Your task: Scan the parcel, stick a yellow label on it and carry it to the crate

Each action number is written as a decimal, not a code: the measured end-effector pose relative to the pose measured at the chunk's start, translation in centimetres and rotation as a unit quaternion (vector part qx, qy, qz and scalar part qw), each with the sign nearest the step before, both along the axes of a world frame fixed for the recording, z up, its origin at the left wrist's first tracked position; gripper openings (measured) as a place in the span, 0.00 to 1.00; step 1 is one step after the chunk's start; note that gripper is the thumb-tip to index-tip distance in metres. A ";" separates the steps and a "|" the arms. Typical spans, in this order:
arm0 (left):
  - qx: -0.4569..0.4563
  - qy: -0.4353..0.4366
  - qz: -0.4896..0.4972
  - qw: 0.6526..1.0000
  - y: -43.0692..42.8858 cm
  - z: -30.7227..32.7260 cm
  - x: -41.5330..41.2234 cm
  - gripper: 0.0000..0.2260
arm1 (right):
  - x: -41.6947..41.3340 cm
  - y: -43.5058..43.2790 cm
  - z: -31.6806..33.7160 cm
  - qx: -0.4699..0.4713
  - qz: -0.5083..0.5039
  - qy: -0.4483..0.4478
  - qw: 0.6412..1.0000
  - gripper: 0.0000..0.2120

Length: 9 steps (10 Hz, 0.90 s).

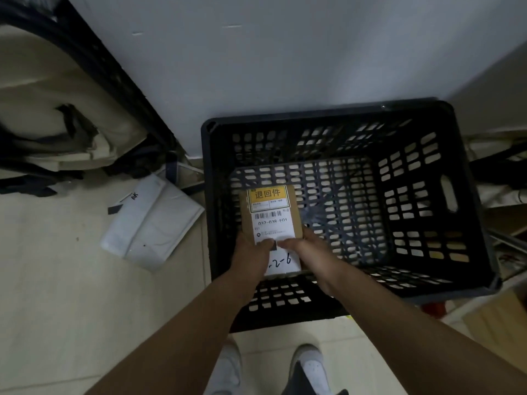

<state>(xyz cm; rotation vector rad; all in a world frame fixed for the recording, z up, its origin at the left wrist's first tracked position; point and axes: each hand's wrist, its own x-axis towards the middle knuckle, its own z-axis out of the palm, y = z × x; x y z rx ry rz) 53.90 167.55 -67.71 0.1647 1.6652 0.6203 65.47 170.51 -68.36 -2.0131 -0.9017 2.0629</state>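
A small brown cardboard parcel [271,220] carries a white barcode label and a yellow label [268,195] at its far end. Both hands hold it by its near end, inside the black plastic crate [462,195], low over the left part of the crate's slotted floor. My left hand [251,252] grips the near left edge, thumb on top. My right hand [310,249] grips the near right edge, thumb on the white label. Whether the parcel touches the crate floor I cannot tell.
The crate stands on a pale tiled floor against a white wall [285,52]. A white padded mailer [151,223] lies on the floor left of the crate. Beige and black bags [57,109] pile up at far left. My white shoes [310,369] stand just before the crate.
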 end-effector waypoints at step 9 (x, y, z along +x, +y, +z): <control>0.017 0.036 -0.009 0.999 2.7 3.7 -2.6 0.07 | 0.8 3.3 4.4 -0.055 -0.016 -0.059 0.997 0.10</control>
